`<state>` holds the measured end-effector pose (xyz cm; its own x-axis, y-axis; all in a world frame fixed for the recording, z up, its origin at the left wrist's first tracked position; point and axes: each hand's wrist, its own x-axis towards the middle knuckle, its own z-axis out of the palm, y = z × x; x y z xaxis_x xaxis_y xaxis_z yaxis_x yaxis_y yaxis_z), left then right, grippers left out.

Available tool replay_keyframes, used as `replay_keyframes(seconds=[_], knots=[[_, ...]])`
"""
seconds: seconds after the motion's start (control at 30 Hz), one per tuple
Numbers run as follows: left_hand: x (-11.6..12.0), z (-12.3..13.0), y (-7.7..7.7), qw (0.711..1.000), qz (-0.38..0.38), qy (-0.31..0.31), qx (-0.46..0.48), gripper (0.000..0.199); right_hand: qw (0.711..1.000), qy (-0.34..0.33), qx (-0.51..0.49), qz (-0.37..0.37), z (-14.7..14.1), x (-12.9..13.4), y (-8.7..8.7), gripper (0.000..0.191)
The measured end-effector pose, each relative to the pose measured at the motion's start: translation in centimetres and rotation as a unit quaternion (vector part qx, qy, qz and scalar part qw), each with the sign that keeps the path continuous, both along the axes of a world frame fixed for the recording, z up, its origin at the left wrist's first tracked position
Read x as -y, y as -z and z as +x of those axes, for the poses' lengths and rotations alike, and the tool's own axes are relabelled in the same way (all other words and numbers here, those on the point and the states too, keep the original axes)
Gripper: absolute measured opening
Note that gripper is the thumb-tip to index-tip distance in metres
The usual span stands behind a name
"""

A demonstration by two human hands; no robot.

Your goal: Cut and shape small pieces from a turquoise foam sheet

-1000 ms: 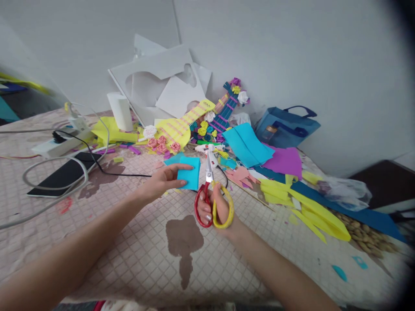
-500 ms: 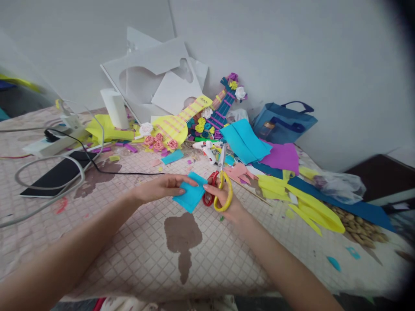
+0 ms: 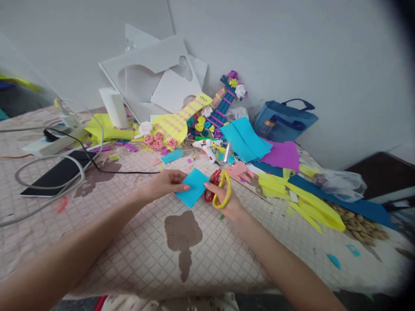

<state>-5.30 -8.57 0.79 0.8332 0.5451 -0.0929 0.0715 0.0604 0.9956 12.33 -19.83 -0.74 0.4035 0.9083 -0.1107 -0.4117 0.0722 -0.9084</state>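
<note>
Though lidded, jar at blue bag.

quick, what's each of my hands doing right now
Left hand: closed on the blue paper square.
Right hand: closed, holding the scissors, fingertips at the square's corner.
</note>
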Motion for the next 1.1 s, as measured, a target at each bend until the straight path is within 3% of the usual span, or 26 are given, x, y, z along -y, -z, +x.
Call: replay_keyframes(seconds=[0.13, 0.43, 0.7, 0.77, 0.87, 0.97, 1.1], knots=[[0.0, 0.2, 0.3, 0.998, 0.016, -0.060, -0.023, 0.029, 1.000, -0.007, 0.017, 0.006, 0.0, 0.1, 0.0, 0.035], [-0.1, 0.0, -0.5, 0.993, 0.008, -0.112, -0.029, 0.030, 0.999, -0.001, 0.033, 0.022, 0.1, 0.0, -0.1, 0.034], [-3.4, -0.9, -0.6, 0.958, 0.014, -0.285, -0.029, 0.034, 0.999, -0.014, 0.035, 0.014, 0.1, 0.2, -0.7, 0.036], [-4.6, -0.8, -0.6, 0.948, 0.054, -0.310, -0.049, 0.030, 0.999, -0.015, 0.037, 0.010, 0.0, 0.2, -0.8, 0.037], [-6.3, -0.4, 0.0, 0.927, 0.174, -0.320, -0.093, 0.023, 0.999, -0.015, 0.032, 0.004, 0.0, 0.2, -0.8, 0.038], [-7.8, -0.2, 0.9, 0.910, 0.218, -0.335, -0.113, 0.022, 0.999, -0.023, 0.031, 0.001, 0.0, 0.1, -0.7, 0.036], [-9.0, -0.5, 1.7, 0.852, 0.330, -0.387, -0.123, 0.043, 1.000, -0.020, 0.023, -0.004, -0.1, 0.2, -0.8, 0.037]])
